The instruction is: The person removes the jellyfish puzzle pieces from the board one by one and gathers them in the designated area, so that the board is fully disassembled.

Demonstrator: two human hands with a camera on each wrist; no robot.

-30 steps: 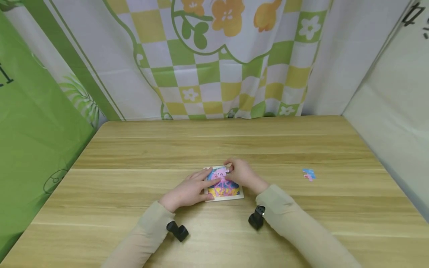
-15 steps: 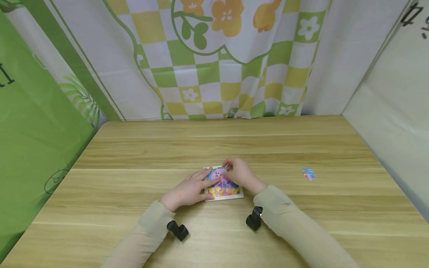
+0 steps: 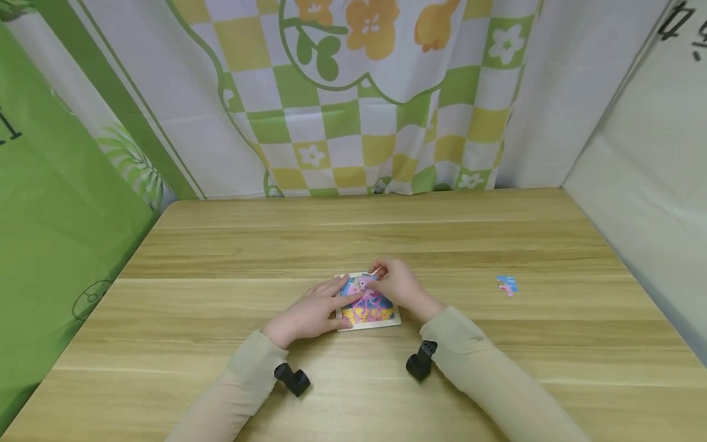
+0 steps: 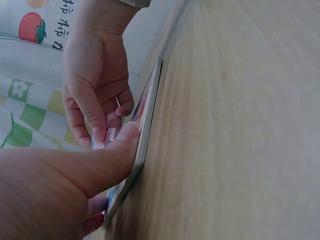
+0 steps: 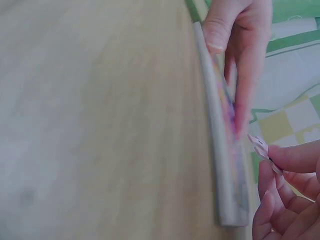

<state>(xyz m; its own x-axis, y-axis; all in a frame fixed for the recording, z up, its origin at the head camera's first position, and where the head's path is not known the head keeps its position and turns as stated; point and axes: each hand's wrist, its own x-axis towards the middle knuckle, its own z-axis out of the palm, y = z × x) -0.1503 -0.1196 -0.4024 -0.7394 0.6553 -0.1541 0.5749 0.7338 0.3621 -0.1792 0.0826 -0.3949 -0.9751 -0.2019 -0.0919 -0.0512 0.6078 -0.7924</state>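
A small jigsaw puzzle [image 3: 369, 316] with a pale frame lies on the table, its picture pink, blue and yellow. My left hand [image 3: 306, 314] rests across its left side with fingers extended; in the left wrist view the thumb [image 4: 129, 131] presses on the frame's near edge. Over the puzzle's upper right part, my right hand [image 3: 402, 287] pinches a pink jigsaw piece [image 5: 261, 146] between thumb and fingers. The right wrist view shows that piece tilted and raised above the picture. The right fingers partly cover the puzzle's top right in the head view.
Another jigsaw piece [image 3: 506, 285], blue and pink, lies to the right on the wooden table [image 3: 221, 245]. A checked curtain [image 3: 345, 123] hangs behind the far edge. Black wrist cameras [image 3: 421, 361] sit at both sleeves.
The right hand has stayed over the upper right of the puzzle, shifting slightly and turning the pinched piece, which showed more fully a second ago. The left hand holds its place.
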